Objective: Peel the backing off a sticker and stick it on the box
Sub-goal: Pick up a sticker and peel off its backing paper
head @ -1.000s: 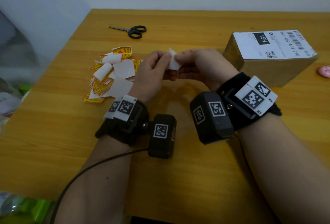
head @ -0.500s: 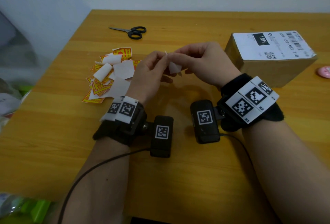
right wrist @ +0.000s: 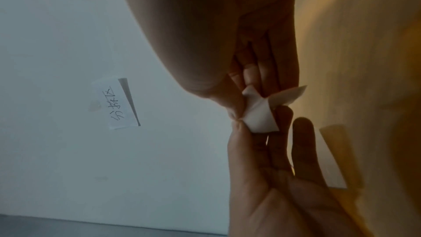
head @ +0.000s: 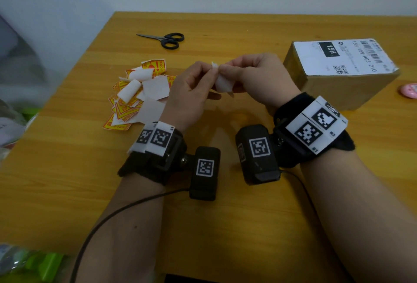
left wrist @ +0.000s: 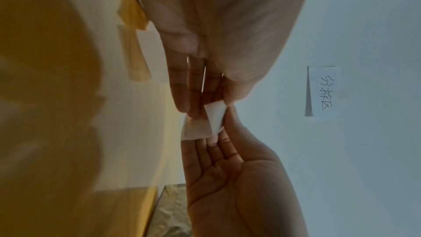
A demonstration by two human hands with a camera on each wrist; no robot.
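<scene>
A small sticker (head: 222, 80), white side showing, is held above the table between both hands. My left hand (head: 194, 88) pinches its upper corner with thumb and forefinger. My right hand (head: 250, 75) pinches the same corner from the other side. In the left wrist view the sticker (left wrist: 214, 118) bends between the fingertips, and in the right wrist view the sticker (right wrist: 259, 116) splays into two flaps at the pinch. The brown cardboard box (head: 320, 86) with a white shipping label stands to the right of my right hand, untouched.
A heap of red-and-yellow stickers and white backing pieces (head: 137, 95) lies left of my left hand. Black scissors (head: 167, 39) lie at the back. A pink round object (head: 409, 89) sits at the right edge. A paper note (right wrist: 114, 104) hangs on the wall.
Both hands have stayed together on the sticker, working its corner. The right wrist has rolled back and forth, and the sticker now hangs lower between the fingertips.
</scene>
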